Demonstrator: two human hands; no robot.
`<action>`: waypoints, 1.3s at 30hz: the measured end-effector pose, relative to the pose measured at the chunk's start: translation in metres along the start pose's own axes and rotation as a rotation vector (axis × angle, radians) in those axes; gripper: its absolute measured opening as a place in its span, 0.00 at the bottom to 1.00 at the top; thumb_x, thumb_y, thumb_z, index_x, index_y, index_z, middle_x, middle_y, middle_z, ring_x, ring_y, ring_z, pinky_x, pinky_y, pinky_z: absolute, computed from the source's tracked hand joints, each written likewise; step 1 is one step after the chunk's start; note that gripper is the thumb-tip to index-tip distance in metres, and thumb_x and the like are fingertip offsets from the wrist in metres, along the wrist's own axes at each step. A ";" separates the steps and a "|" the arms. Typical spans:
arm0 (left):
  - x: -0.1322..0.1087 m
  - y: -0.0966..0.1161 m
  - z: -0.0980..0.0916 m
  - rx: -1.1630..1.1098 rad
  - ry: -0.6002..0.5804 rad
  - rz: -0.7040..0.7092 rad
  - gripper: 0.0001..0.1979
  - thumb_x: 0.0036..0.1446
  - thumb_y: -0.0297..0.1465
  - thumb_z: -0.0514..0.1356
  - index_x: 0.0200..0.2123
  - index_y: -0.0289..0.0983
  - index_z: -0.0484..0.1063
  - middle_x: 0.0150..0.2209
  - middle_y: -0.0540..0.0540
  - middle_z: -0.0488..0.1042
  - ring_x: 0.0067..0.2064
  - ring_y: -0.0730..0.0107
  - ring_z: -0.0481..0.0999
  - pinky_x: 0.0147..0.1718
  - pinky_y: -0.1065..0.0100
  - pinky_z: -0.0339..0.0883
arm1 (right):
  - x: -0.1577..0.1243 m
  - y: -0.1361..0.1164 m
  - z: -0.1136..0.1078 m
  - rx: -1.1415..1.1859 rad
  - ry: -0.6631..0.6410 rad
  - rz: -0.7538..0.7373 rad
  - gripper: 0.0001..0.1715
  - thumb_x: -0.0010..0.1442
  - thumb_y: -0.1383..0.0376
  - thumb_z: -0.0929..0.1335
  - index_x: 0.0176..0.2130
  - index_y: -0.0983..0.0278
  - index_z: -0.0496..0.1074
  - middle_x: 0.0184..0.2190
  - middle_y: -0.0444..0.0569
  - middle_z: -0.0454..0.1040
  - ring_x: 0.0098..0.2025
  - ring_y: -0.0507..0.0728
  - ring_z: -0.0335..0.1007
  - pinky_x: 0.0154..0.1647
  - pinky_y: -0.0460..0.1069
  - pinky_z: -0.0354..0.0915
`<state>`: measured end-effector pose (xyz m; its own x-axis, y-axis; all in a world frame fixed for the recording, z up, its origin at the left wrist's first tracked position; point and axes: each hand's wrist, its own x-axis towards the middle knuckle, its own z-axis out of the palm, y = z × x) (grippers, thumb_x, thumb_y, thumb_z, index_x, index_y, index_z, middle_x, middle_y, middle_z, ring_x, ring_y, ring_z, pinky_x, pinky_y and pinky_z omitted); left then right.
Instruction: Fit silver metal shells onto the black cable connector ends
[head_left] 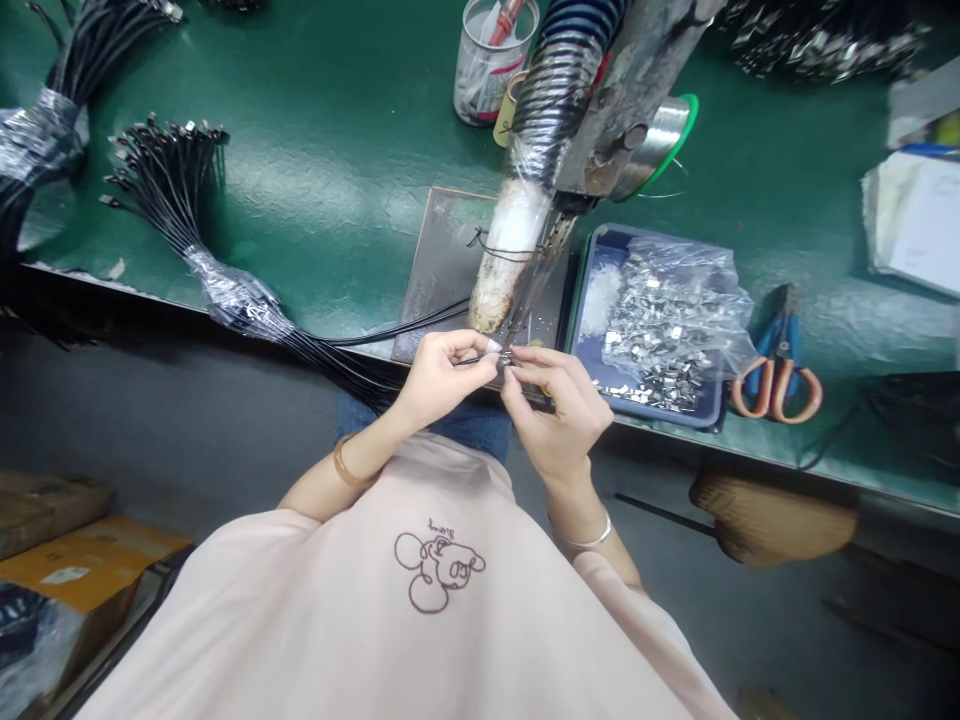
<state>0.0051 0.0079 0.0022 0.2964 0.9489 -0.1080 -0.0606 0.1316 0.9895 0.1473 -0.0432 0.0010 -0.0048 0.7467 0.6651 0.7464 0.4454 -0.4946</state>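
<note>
My left hand (450,372) is closed in a pinch on the end of a thin black cable, just in front of the board (442,240) on the bench. Close beside it, my right hand (559,400) pinches a tiny metal connector piece at the cable's end. The fingertips of both hands nearly meet under the tip of a wrapped hose (517,215). A bundle of black cables (240,295), bound in clear film, runs from the left toward my lap. To the right, a blue tray (709,408) holds many small metal connector shells (664,320) and a plastic bag.
Pliers with orange handles (780,375) lie right of the tray. A solder wire spool (664,150) with a green rim hangs on the metal arm (637,80). Behind stands a clear cup (491,65) of tools. Papers (919,215) lie far right; another cable bundle (45,130) lies left.
</note>
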 end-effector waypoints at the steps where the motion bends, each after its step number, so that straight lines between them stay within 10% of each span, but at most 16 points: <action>1: 0.001 0.000 -0.001 -0.017 -0.016 -0.021 0.07 0.47 0.31 0.63 0.25 0.33 0.74 0.17 0.57 0.57 0.21 0.81 0.53 0.22 0.73 0.47 | -0.001 0.000 0.000 -0.004 -0.008 -0.014 0.10 0.60 0.74 0.71 0.35 0.60 0.72 0.38 0.48 0.82 0.40 0.54 0.81 0.39 0.48 0.76; 16: -0.021 0.001 0.000 0.198 -0.029 0.134 0.08 0.56 0.33 0.64 0.29 0.34 0.73 0.24 0.52 0.71 0.25 0.78 0.64 0.26 0.73 0.58 | 0.005 0.005 -0.014 0.186 -0.119 0.304 0.05 0.65 0.67 0.69 0.34 0.60 0.71 0.32 0.44 0.80 0.35 0.54 0.80 0.36 0.48 0.75; 21: -0.021 0.003 -0.009 0.003 -0.319 -0.049 0.18 0.61 0.42 0.60 0.26 0.35 0.68 0.18 0.52 0.68 0.20 0.79 0.62 0.23 0.74 0.57 | -0.001 0.005 -0.016 0.339 -0.126 0.323 0.05 0.63 0.66 0.70 0.33 0.60 0.71 0.33 0.44 0.80 0.34 0.53 0.81 0.33 0.47 0.75; 24: -0.020 0.000 -0.010 -0.028 -0.264 -0.055 0.18 0.59 0.44 0.62 0.28 0.35 0.69 0.18 0.52 0.67 0.20 0.79 0.63 0.23 0.74 0.58 | -0.004 0.001 -0.019 0.233 -0.060 0.378 0.04 0.65 0.65 0.69 0.35 0.60 0.72 0.28 0.41 0.78 0.24 0.50 0.75 0.26 0.45 0.70; 32: -0.030 -0.006 -0.005 0.315 -0.128 0.241 0.11 0.64 0.33 0.58 0.28 0.35 0.70 0.20 0.55 0.65 0.22 0.79 0.59 0.24 0.73 0.54 | -0.002 -0.013 -0.021 -0.010 -0.299 0.236 0.09 0.63 0.65 0.68 0.30 0.62 0.71 0.17 0.37 0.65 0.16 0.46 0.55 0.20 0.44 0.55; 39: -0.034 -0.017 0.005 0.671 -0.214 0.541 0.13 0.69 0.32 0.54 0.34 0.35 0.75 0.32 0.44 0.78 0.33 0.68 0.76 0.35 0.69 0.67 | 0.010 0.038 -0.043 -0.232 -0.080 0.384 0.10 0.63 0.60 0.68 0.30 0.60 0.71 0.23 0.42 0.72 0.22 0.52 0.64 0.28 0.48 0.60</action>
<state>0.0013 -0.0277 -0.0107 0.5651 0.7496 0.3447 0.3072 -0.5789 0.7554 0.2043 -0.0395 0.0128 0.2570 0.8759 0.4084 0.8334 0.0131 -0.5524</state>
